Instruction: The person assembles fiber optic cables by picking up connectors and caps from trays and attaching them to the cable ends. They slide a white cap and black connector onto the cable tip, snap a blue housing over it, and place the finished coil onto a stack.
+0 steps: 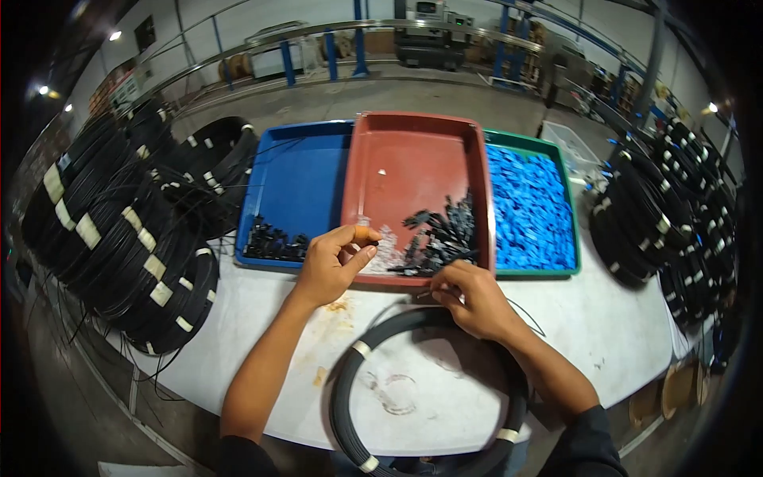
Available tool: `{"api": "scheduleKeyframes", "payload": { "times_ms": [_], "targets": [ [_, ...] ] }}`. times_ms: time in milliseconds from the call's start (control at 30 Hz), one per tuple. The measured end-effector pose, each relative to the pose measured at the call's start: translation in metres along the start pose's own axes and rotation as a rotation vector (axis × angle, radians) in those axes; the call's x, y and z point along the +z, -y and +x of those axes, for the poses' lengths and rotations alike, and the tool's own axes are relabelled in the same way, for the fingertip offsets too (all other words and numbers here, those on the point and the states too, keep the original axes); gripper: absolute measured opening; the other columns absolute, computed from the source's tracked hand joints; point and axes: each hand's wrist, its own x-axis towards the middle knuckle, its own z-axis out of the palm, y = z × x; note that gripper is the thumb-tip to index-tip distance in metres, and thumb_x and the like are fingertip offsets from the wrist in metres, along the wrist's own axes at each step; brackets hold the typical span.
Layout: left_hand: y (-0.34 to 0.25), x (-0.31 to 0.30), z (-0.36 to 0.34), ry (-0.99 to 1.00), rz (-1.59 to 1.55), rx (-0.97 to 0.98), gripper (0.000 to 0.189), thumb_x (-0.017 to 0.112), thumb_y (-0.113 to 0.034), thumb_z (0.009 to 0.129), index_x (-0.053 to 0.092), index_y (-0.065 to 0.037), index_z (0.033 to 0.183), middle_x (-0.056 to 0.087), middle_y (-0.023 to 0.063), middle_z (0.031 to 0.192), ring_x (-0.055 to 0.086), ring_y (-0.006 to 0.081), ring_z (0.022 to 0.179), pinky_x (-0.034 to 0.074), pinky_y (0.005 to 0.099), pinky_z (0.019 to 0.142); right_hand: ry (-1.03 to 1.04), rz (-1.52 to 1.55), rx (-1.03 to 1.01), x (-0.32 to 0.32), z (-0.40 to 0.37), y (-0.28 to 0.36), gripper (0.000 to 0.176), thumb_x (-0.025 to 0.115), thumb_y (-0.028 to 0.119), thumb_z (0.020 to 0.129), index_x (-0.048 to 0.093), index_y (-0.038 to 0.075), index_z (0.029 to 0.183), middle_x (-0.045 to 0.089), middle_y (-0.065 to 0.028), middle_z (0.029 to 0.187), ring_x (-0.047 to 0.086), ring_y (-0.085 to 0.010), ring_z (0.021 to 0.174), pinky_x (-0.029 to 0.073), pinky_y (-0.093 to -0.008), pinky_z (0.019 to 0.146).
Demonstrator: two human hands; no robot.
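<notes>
My left hand [334,264] is over the front edge of the red tray [413,151], thumb and forefinger pinched together. Whatever is between those fingertips is too small to make out. My right hand [474,300] is closed in a pinch on a thin black cable end, just in front of the same tray. Below it lies a coil of black cable [343,397], bound with white tape at several places, standing partly over the table's near edge. Small black plastic pieces [441,234] are heaped in the red tray's right front corner, beside small clear pieces [387,250].
Left of the red tray is a blue tray [298,175] with black pieces; to its right, a green tray [574,238] holds blue pieces [532,207]. Stacked black cable coils stand at the left [103,230] and right [644,215]. A clear bin [568,143] sits behind the green tray.
</notes>
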Motion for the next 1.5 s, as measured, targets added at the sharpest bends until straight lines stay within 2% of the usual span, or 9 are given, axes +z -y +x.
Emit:
{"api": "scheduleKeyframes", "payload": {
  "times_ms": [100, 133, 233, 333, 400, 467, 667, 967, 1500],
  "targets": [
    [-0.01, 0.045, -0.001, -0.021, -0.035, 0.109, 0.016, 0.07, -0.007, 0.094, 0.075, -0.001, 0.107, 0.073, 0.0083, 0.103, 0.068, 0.0159, 0.094, 0.054, 0.0294, 0.082, -0.132, -0.156, 0.092, 0.002, -0.015, -0.019, 0.006, 0.067, 0.005, 0.088, 0.066, 0.003, 0.094, 0.065, -0.0151, 0.087, 0.064, -0.035, 0.085, 0.048, -0.0429, 0.074],
    [-0.014, 0.059, -0.002, -0.048, -0.048, 0.185, 0.015, 0.071, -0.004, 0.092, 0.075, 0.0, 0.105, 0.073, 0.0104, 0.1, 0.068, 0.0155, 0.084, 0.054, 0.0284, 0.073, -0.137, -0.157, 0.107, 0.004, -0.022, -0.02, 0.006, 0.067, 0.005, 0.088, 0.066, 0.003, 0.094, 0.065, -0.0151, 0.087, 0.064, -0.035, 0.085, 0.048, -0.0429, 0.074],
    [-0.023, 0.078, -0.012, -0.033, -0.065, 0.109, 0.015, 0.072, -0.004, 0.092, 0.074, 0.0, 0.107, 0.074, 0.009, 0.1, 0.07, 0.0125, 0.083, 0.055, 0.0257, 0.073, -0.32, 0.201, 0.259, 0.01, -0.031, -0.021, 0.01, 0.068, 0.009, 0.091, 0.064, -0.001, 0.091, 0.065, -0.0141, 0.081, 0.062, -0.026, 0.071, 0.048, -0.0372, 0.065],
    [-0.017, 0.087, -0.021, -0.022, -0.256, -0.096, 0.015, 0.073, 0.0, 0.092, 0.073, 0.001, 0.107, 0.072, 0.0076, 0.104, 0.069, 0.0123, 0.094, 0.056, 0.0261, 0.083, -0.403, 0.261, 0.196, 0.007, -0.031, -0.019, 0.011, 0.067, 0.009, 0.091, 0.064, -0.002, 0.09, 0.066, -0.0143, 0.081, 0.064, -0.0247, 0.069, 0.049, -0.0351, 0.063],
    [-0.015, 0.087, -0.026, -0.02, -0.274, -0.132, 0.016, 0.075, 0.0, 0.09, 0.071, 0.001, 0.106, 0.074, 0.0097, 0.103, 0.071, 0.0132, 0.095, 0.057, 0.0263, 0.083, -0.338, 0.267, 0.283, 0.004, -0.035, -0.017, 0.012, 0.067, 0.009, 0.091, 0.064, -0.002, 0.09, 0.067, -0.0152, 0.08, 0.066, -0.0251, 0.072, 0.051, -0.0351, 0.066],
    [-0.013, 0.085, -0.027, -0.089, -0.085, 0.12, 0.019, 0.078, -0.005, 0.088, 0.072, 0.001, 0.105, 0.077, 0.0107, 0.096, 0.076, 0.0176, 0.086, 0.06, 0.0293, 0.076, -0.346, 0.196, 0.132, 0.004, -0.034, -0.02, 0.01, 0.067, 0.008, 0.089, 0.064, -0.001, 0.087, 0.066, -0.0135, 0.078, 0.065, -0.025, 0.07, 0.05, -0.0361, 0.065],
    [-0.008, 0.082, -0.03, -0.131, -0.102, 0.168, 0.017, 0.081, 0.0, 0.084, 0.072, 0.002, 0.098, 0.077, 0.0135, 0.099, 0.075, 0.0206, 0.093, 0.06, 0.0317, 0.083, -0.405, 0.035, -0.161, 0.008, -0.032, -0.024, 0.005, 0.069, 0.004, 0.081, 0.065, 0.002, 0.084, 0.064, -0.0091, 0.075, 0.06, -0.0244, 0.064, 0.045, -0.0364, 0.061],
    [-0.012, 0.08, -0.026, -0.068, -0.091, 0.307, 0.018, 0.085, -0.003, 0.079, 0.076, -0.002, 0.094, 0.079, 0.0099, 0.094, 0.076, 0.0211, 0.089, 0.056, 0.0321, 0.08, -0.399, 0.036, -0.194, 0.007, -0.033, -0.023, 0.004, 0.07, 0.003, 0.082, 0.066, 0.002, 0.083, 0.063, -0.0096, 0.073, 0.059, -0.0248, 0.063, 0.044, -0.0361, 0.061],
    [-0.015, 0.08, -0.027, -0.029, -0.055, 0.343, 0.018, 0.087, -0.003, 0.074, 0.077, -0.004, 0.089, 0.079, 0.0082, 0.092, 0.077, 0.0192, 0.087, 0.054, 0.0301, 0.076, -0.371, 0.031, -0.255, 0.008, -0.033, -0.025, 0.008, 0.073, 0.001, 0.082, 0.067, 0.002, 0.086, 0.064, -0.0105, 0.075, 0.06, -0.0266, 0.063, 0.044, -0.037, 0.059]
  ]
}}
